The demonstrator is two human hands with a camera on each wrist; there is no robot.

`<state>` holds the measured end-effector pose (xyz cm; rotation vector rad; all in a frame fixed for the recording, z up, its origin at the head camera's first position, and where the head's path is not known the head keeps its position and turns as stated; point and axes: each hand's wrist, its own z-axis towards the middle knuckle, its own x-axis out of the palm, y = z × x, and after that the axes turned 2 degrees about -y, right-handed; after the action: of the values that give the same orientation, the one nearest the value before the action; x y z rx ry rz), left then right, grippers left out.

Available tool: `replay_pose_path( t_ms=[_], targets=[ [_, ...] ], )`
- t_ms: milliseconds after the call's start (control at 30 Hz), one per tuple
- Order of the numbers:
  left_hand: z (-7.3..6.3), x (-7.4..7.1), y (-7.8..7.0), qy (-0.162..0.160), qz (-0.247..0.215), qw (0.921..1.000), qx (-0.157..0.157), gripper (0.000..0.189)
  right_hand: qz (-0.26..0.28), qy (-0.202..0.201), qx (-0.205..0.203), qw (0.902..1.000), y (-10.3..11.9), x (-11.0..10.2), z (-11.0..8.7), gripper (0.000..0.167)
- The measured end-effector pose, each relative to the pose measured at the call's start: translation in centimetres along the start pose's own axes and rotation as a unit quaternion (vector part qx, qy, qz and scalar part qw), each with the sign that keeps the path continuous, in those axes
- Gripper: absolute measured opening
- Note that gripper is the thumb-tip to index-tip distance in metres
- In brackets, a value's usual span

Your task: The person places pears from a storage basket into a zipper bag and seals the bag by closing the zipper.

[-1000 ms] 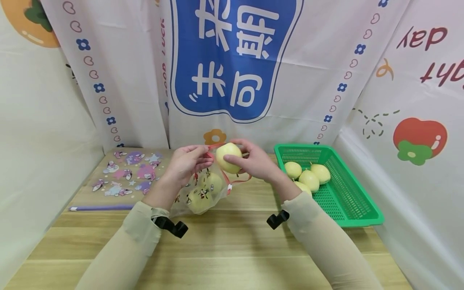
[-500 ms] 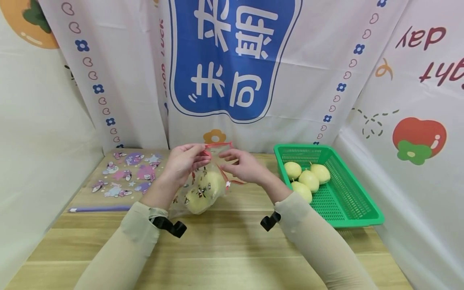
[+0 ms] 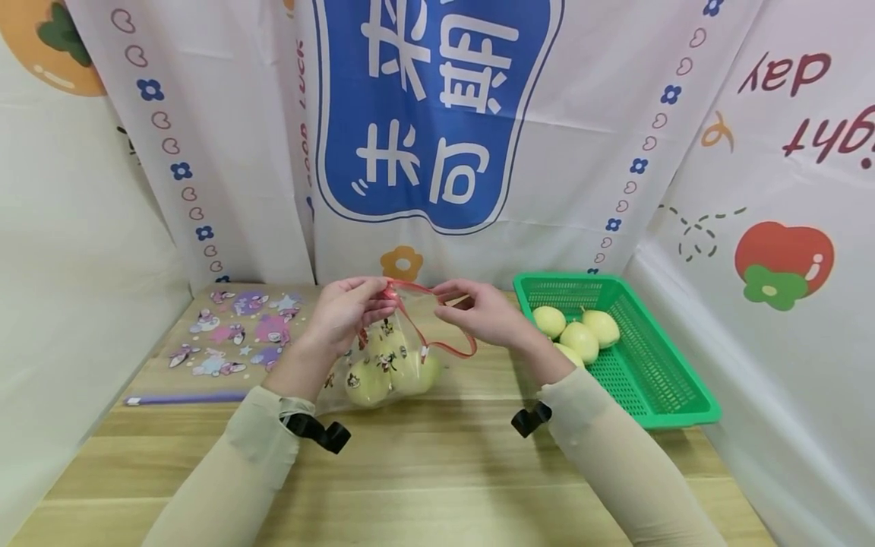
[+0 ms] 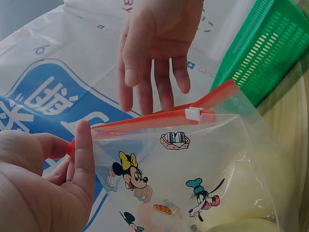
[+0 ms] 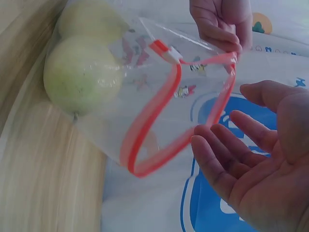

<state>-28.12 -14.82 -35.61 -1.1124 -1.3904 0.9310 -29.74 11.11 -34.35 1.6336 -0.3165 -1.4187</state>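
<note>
A clear zip bag [image 4: 159, 164] with a red zip edge and cartoon prints stands on the table, its mouth spread. Pears [image 5: 82, 72] lie in its bottom, partly veiled by the film and prints. My left hand [image 3: 345, 311] pinches the red edge at the left corner of the mouth. On the right, my right hand [image 3: 485, 311] is empty, fingers loosely spread, fingertips right at the red edge. The white slider [image 4: 193, 113] sits near one end of the zip. Several more pale yellow pears [image 3: 579, 342] lie in the green basket.
The green basket [image 3: 673, 365] stands at the right back of the wooden table [image 3: 410, 471]. Flat at the left back lies another printed bag [image 3: 239, 327] with a purple zip strip [image 3: 184, 398]. A printed cloth [image 3: 581, 152] hangs behind.
A second ago my right hand held a pear over the bag's mouth. It has let go, and the pear is down inside. The bag's bottom now spreads wider to the right.
</note>
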Motion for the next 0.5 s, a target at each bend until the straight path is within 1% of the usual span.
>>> replay_pose_path(
  t_ms=[100,233,500],
  targets=[
    [0.0,0.0,0.0,0.002,0.001,1.0000,0.001,0.037,0.005,-0.012,0.010,0.9999,-0.4,-1.0,-0.4,0.041],
    [0.0,-0.1,0.1,0.005,0.005,1.0000,-0.001,0.037,0.007,-0.019,0.027,0.9994,-1.3,-2.2,-0.9,0.043],
    [0.0,-0.1,0.2,0.007,0.000,1.0000,-0.003,0.037,-0.008,-0.035,0.054,0.9979,-3.6,-4.8,-1.8,0.046]
  ],
)
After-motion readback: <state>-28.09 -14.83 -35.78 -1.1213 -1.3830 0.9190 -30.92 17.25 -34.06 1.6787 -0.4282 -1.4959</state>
